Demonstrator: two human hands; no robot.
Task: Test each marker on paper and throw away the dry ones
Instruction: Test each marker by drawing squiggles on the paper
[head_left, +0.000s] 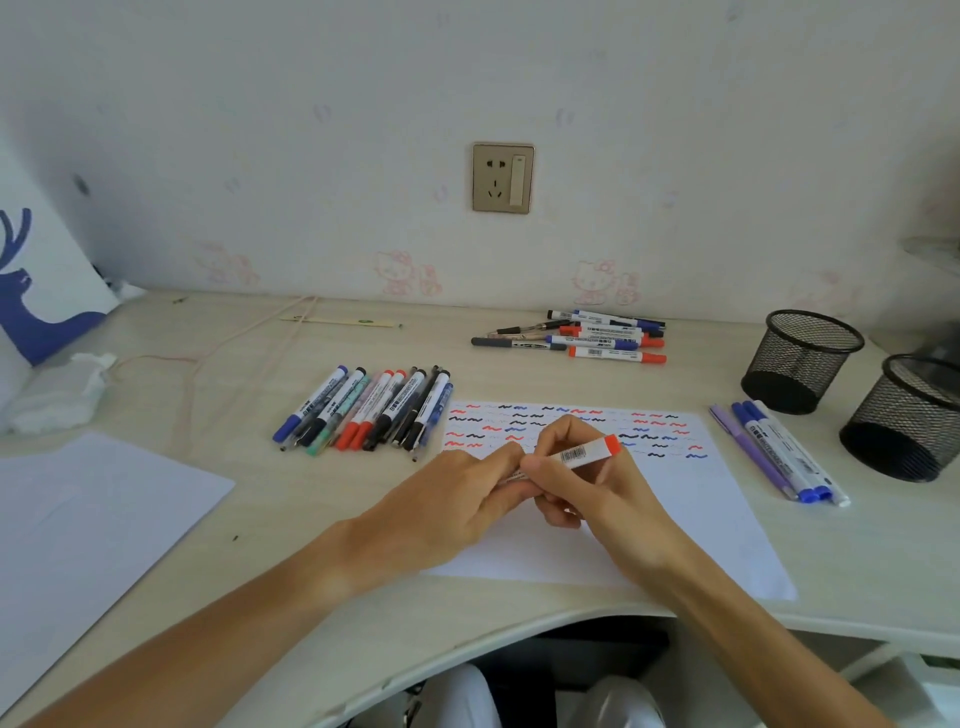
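- Right hand (582, 483) and left hand (457, 499) fingers pinch 1 red marker (584, 453) above the paper (691, 499).
- Marker's left end hidden by fingers; cap state unclear.
- Table (311, 530) edge cut off.

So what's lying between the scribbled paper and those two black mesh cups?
In the head view, a small row of blue, purple and white markers lies on the desk there.

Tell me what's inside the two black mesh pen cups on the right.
Through the mesh, the nearer cup and the farther cup show only their dark bases; no pens stick out. The nearer cup's right side is cut off by the picture's edge, so that part is unseen.
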